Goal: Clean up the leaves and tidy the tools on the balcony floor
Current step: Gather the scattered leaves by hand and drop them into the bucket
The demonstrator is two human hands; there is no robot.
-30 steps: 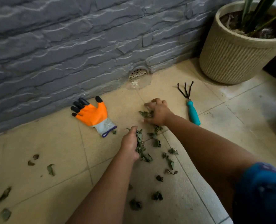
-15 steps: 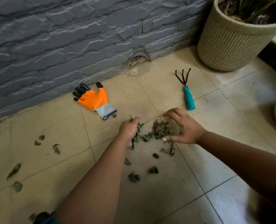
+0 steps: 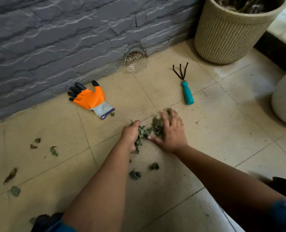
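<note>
A small pile of dry green leaves (image 3: 156, 125) lies on the beige tiled floor between my hands. My left hand (image 3: 130, 135) grips a bunch of leaves (image 3: 139, 136) that stick out of its fist. My right hand (image 3: 171, 131) lies flat with straight fingers on the right side of the pile. An orange garden glove (image 3: 88, 97) with black fingertips lies near the wall. A hand rake (image 3: 185, 87) with a teal handle and black prongs lies beyond my right hand.
Loose leaves lie near my forearms (image 3: 134, 174) and at the left (image 3: 53, 151). A grey stone wall (image 3: 72, 39) with a drain grate (image 3: 133, 56) runs along the back. A ribbed beige planter (image 3: 227, 30) stands at the back right, a white rounded object (image 3: 285, 97) at the right edge.
My right hand has swept leaves back toward my left hand into a pile, then flattened from a cupped shape onto the pile. My left hand keeps its bunch.
</note>
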